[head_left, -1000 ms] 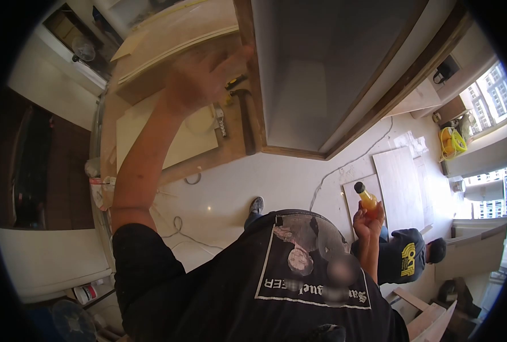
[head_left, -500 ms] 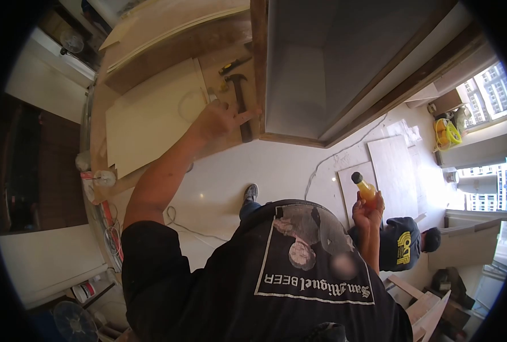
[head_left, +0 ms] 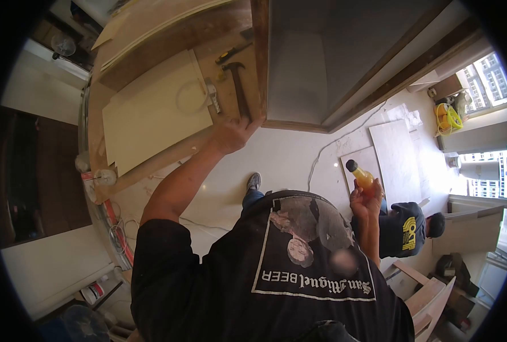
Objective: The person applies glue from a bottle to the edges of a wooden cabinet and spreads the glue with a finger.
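My left hand point(head_left: 234, 137) is at the front edge of the wooden workbench, its fingers closed around the handle end of a claw hammer point(head_left: 240, 94). The hammer lies on the bench with its head pointing away from me. Beyond it rests a black-and-yellow utility knife point(head_left: 226, 55), and to its left a small metal tool point(head_left: 213, 96) whose kind I cannot make out. My right hand point(head_left: 367, 200) is wrapped around a clear bottle point(head_left: 363, 176) of yellow-orange liquid with a black cap, tilted in front of my body.
Pale panels point(head_left: 156, 108) lie on the bench. An open wooden cabinet box point(head_left: 296, 85) stands right beside the hammer. A co-worker in a black shirt point(head_left: 404, 231) is low at the right, near boards point(head_left: 393, 154) on the floor. A cable point(head_left: 316, 165) crosses the tiles.
My left hand has come back toward me, from beside the hammer's middle to its handle end, uncovering the small metal tool. My right hand keeps hold of the bottle. The view has shifted slightly.
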Motion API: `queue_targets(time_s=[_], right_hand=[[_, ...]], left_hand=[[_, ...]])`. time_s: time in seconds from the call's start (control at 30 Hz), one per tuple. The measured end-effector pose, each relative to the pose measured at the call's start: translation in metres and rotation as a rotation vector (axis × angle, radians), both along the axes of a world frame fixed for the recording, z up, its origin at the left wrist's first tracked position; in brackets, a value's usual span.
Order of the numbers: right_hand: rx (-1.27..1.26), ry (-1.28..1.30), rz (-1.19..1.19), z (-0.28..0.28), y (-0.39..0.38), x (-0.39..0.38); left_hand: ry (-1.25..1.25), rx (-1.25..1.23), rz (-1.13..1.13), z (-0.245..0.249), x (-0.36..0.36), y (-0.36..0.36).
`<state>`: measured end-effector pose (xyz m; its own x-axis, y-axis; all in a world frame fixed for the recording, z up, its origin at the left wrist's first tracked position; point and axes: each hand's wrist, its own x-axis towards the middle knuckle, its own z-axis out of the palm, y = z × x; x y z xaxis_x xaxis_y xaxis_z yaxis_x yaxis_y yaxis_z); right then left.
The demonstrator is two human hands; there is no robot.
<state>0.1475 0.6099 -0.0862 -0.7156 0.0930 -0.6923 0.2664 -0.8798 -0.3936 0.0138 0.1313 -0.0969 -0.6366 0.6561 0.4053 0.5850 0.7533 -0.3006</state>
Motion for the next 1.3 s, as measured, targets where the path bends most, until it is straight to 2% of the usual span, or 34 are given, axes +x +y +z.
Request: queue_targets(time_s=[0.1,0.2,0.3,0.33,0.43,0.57,0.67,0.73,0.83,0.87,0.9,0.97,1.07,1.13,1.17,1.2,1.23,1.3], right_hand=[[0.078,0.012,-0.031,0.013,-0.020,0.000],[0.148,0.093,-0.028,0.010,-0.027,-0.002],[0.174,0.146,0.005,0.023,-0.044,-0.013],[0.177,0.166,0.017,0.037,-0.057,-0.018],[0.127,0.208,0.109,0.038,-0.075,-0.033],[0.123,0.104,0.063,0.034,-0.114,-0.035],[0.107,0.189,0.052,0.025,-0.151,-0.023],[0.124,0.225,-0.011,0.021,-0.186,-0.014],[0.278,0.292,-0.046,0.017,-0.235,0.000],[0.391,0.355,-0.049,0.016,-0.249,0.006],[0.606,0.369,0.000,0.020,-0.258,0.010],[1.039,0.398,0.112,0.036,-0.276,0.009],[0.944,0.351,0.215,0.058,-0.288,0.019],[0.895,0.293,0.345,0.067,-0.289,0.024],[0.914,0.314,0.417,0.060,-0.284,0.029],[0.935,0.339,0.494,0.048,-0.275,0.036],[0.953,0.364,0.576,0.045,-0.268,0.039],[0.455,0.445,0.586,0.049,-0.252,0.044]], left_hand=[[-0.150,0.149,0.029,0.024,0.011,0.020],[-0.735,0.921,0.088,0.040,0.038,0.059],[-1.505,1.432,0.273,0.062,0.066,0.084],[-1.572,1.540,0.218,0.058,0.075,0.089],[-1.630,1.712,0.296,0.046,0.091,0.093],[-1.791,1.857,0.383,0.032,0.099,0.072],[-1.903,1.816,0.389,0.029,0.090,0.054],[-2.108,1.810,0.328,0.027,0.079,0.048],[-2.459,1.771,0.202,0.012,0.060,0.037],[-2.549,1.802,0.182,0.011,0.055,0.038],[-2.633,1.836,0.156,0.014,0.053,0.041],[-2.559,1.857,0.253,0.039,0.050,0.041],[-2.478,1.948,0.287,0.047,0.052,0.045],[-2.478,2.004,0.225,0.027,0.052,0.043],[-2.470,2.040,0.183,0.024,0.050,0.043],[-2.437,2.089,0.280,0.021,0.049,0.043],[-2.371,2.057,0.231,0.023,0.047,0.042],[-2.235,1.993,0.151,0.026,0.044,0.039]])
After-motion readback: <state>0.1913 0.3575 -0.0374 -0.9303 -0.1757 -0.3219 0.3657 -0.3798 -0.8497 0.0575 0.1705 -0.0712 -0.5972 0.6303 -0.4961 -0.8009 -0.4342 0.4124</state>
